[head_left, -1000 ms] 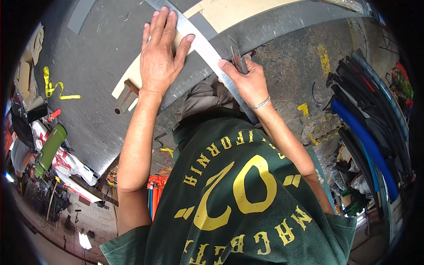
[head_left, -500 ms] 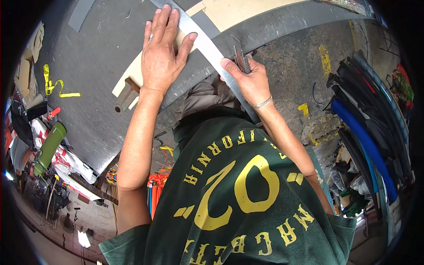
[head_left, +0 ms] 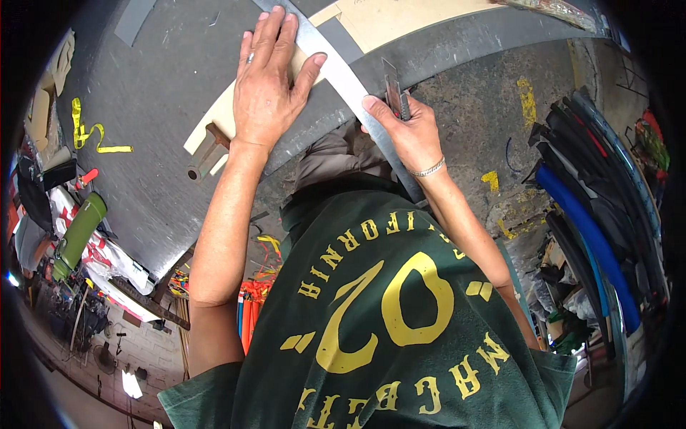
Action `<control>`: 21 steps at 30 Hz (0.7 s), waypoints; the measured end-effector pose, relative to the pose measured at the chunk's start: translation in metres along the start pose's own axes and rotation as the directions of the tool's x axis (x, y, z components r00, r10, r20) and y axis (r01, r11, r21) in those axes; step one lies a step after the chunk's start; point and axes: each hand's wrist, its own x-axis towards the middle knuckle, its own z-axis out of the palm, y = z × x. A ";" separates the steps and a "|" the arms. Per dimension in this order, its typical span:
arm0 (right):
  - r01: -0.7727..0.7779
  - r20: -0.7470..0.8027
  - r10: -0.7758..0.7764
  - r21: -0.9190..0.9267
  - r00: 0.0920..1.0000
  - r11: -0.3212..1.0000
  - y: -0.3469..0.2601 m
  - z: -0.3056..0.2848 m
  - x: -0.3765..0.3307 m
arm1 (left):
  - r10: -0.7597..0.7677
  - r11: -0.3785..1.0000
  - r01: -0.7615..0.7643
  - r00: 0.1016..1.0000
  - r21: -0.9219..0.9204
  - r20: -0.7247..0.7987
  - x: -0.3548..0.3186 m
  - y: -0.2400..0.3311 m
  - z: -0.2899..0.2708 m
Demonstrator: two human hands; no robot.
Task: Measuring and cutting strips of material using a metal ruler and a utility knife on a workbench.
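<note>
My left hand (head_left: pixel 268 104) lies flat with its fingers stretched out over a cream sheet (head_left: pixel 204 132) on the dark worktable. Its fingertips and thumb reach the edge of a long metal straightedge (head_left: pixel 341 75), which slants across the table and runs over its near edge toward my body. At that overhanging part my right hand (head_left: pixel 416 136) is closed, its thumb pressed on the metal. A utility knife (head_left: pixel 395 93) sticks up from the same hand, blade pointing away from me. Beside my left wrist rests a brown metal tool, like a hammer (head_left: pixel 210 150).
The dark worktable (head_left: pixel 161 107) has a curved near edge. More cream sheet (head_left: pixel 400 21) and a grey strip (head_left: pixel 339 39) lie at the far side. A yellow strap (head_left: pixel 89 132) is on the left. Rolled dark and blue material (head_left: pixel 582 207) stands at the right.
The view has shifted slightly. The knife in my right hand has turned a little, its blade more upright. My left hand and the straightedge keep nearly the same places.
</note>
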 end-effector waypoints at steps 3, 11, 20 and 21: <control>0.011 0.004 -0.011 -0.005 1.000 1.000 0.001 -0.001 0.000 | 0.003 1.000 -0.003 1.000 0.006 0.001 0.000 0.000 -0.001; 0.018 0.008 -0.018 -0.028 1.000 0.999 0.000 0.001 0.000 | -0.009 1.000 0.008 1.000 0.029 0.015 -0.001 0.000 -0.002; 0.014 -0.001 -0.014 0.011 1.000 1.000 0.001 0.003 0.000 | -0.139 0.990 0.144 0.974 -0.012 0.177 0.011 0.021 -0.022; 0.009 0.002 -0.009 -0.008 1.000 1.000 0.001 0.002 0.000 | -0.134 0.991 0.137 0.975 -0.007 0.176 0.011 0.020 -0.022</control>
